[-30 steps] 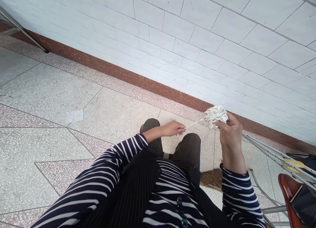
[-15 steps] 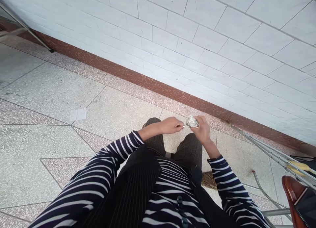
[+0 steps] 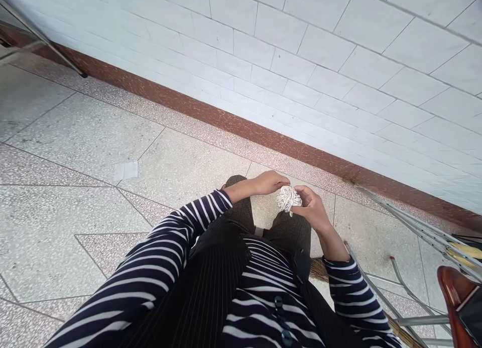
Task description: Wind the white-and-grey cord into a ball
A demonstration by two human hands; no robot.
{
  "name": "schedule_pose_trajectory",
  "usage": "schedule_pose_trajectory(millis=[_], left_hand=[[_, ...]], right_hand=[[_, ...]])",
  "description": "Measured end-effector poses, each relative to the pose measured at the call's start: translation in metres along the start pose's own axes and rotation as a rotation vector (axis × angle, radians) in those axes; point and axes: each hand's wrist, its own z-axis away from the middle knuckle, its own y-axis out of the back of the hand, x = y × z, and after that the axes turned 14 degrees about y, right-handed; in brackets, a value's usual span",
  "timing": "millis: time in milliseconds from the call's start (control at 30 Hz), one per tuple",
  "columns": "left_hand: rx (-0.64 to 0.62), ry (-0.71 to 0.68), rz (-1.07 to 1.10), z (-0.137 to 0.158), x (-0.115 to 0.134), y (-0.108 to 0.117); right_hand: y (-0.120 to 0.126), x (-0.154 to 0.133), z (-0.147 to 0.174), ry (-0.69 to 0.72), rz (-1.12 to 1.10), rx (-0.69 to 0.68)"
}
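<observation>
Cord [image 3: 288, 199], whitish and flecked with dark marks, was wound into a rough ball that showed over the far edge of the person's knees [image 3: 290, 231], towards the right one. The right hand [image 3: 312, 210] held the ball from its right side, the thumb low against it and the fingers curved round the upper part, in a grip as narrow as the ball allowed. The left hand [image 3: 270, 183] came in from the other side, its fingers drawn close together at the ball's upper left edge; whether a strand was pinched between them could not be told. Both striped sleeves [image 3: 150, 275] reached forward on either side of the knees. Beyond the knees ran a reddish-brown skirting [image 3: 211, 112], with a white tiled wall [image 3: 241, 46] above it. A pale scrap [image 3: 127, 170] lay on the speckled floor [image 3: 196, 162], well to the left of the knees, and a metal leg [image 3: 48, 41] stood farther off on that side. Just right of the knees, partly hidden by the right arm, were some brown bristles [image 3: 319, 269]. Farther right were slanting metal poles [image 3: 406, 215], a yellow piece [image 3: 466, 252] among them, and a glossy red-brown edge [image 3: 448, 287].
</observation>
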Motion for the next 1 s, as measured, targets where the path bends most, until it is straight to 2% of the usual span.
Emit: schedule_pose_trajectory(millis=[200, 333, 467, 600, 700, 833, 1000], left_hand=[[-0.084, 0.121, 0.212, 0.005, -0.011, -0.015], [-0.131, 0.179, 0.286, 0.004, -0.012, -0.006], [-0.126, 0.186, 0.310, 0.006, -0.012, 0.000], [-0.124, 0.194, 0.301, 0.007, -0.019, -0.004], [-0.086, 0.207, 0.303, -0.002, -0.025, -0.002], [0.041, 0.162, 0.262, -0.026, -0.024, 0.018], [0.178, 0.080, 0.172, -0.051, -0.018, 0.044]], right_hand=[[0.004, -0.019, -0.003, -0.042, -0.272, 0.250], [0.014, -0.033, -0.011, 0.017, -0.367, 0.442], [0.028, -0.056, -0.013, 0.139, -0.374, 0.587], [0.042, -0.081, -0.010, 0.258, -0.311, 0.620], [0.048, -0.100, -0.008, 0.318, -0.218, 0.575], [0.048, -0.128, -0.007, 0.404, -0.146, 0.522], [0.042, -0.155, 0.003, 0.489, -0.172, 0.559]])
